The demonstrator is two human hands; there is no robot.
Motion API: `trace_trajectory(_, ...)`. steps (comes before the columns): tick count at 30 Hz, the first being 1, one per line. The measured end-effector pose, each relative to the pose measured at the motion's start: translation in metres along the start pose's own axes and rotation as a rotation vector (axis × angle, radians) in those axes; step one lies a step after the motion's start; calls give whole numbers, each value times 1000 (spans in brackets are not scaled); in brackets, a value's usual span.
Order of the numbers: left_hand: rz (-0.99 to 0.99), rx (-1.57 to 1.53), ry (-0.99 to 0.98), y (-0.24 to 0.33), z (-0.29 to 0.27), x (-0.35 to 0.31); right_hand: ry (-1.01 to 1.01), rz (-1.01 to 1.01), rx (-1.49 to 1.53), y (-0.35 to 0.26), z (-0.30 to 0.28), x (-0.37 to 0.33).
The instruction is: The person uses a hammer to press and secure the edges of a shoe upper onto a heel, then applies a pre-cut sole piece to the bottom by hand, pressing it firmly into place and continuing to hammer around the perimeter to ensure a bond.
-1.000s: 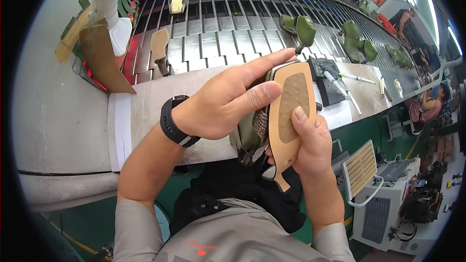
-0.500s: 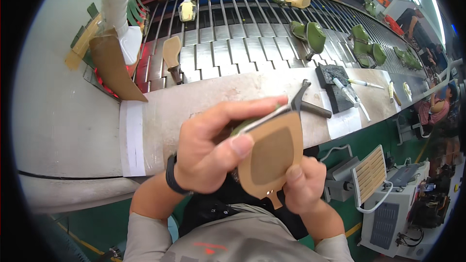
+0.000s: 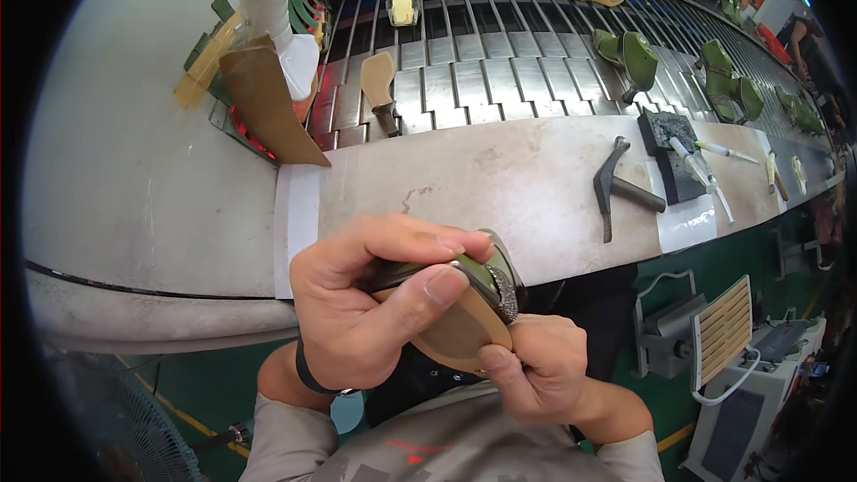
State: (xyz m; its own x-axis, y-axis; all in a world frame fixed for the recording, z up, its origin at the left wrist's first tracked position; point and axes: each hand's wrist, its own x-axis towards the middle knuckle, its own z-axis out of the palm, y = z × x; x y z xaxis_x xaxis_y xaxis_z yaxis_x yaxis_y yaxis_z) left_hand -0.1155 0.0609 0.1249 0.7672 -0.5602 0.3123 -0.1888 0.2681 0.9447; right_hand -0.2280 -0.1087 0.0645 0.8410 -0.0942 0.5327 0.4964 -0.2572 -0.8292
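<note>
The green shoe [image 3: 503, 259] is in both hands, below centre toward six o'clock. The left hand [image 3: 353, 311] wraps it firmly, fingers over the upper and thumb toward the tan sole [image 3: 453, 337]; the right hand [image 3: 541, 364] is closed at the sole's edge at four o'clock, its fingers' exact hold hidden. Sole and upper lie together, so that much seems done; whether they are fixed, or aligned at the covered end, I cannot tell. At two o'clock from them, the hammer [image 3: 610, 186] lies unheld on the table [image 3: 500, 170].
</note>
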Motion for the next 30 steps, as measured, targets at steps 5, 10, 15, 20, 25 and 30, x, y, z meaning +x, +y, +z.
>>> trace_trajectory(5,8,194,98,5,0,4,-38,66,54,-2,6,7)
trace_trajectory(10,-1,224,121,-4,-10,5,-123,106,-52,-7,-2,22)
trace_trajectory(15,266,105,348,-98,-14,-29,-267,34,-603,25,-22,45)
trace_trajectory(20,94,442,74,-137,-26,-48,-345,-95,-788,70,-41,36)
trace_trajectory(25,292,678,-81,-132,-21,-27,-426,-179,-774,81,-54,40)
trace_trajectory(30,311,712,-8,-131,-16,-21,-420,-231,-752,91,-53,42)
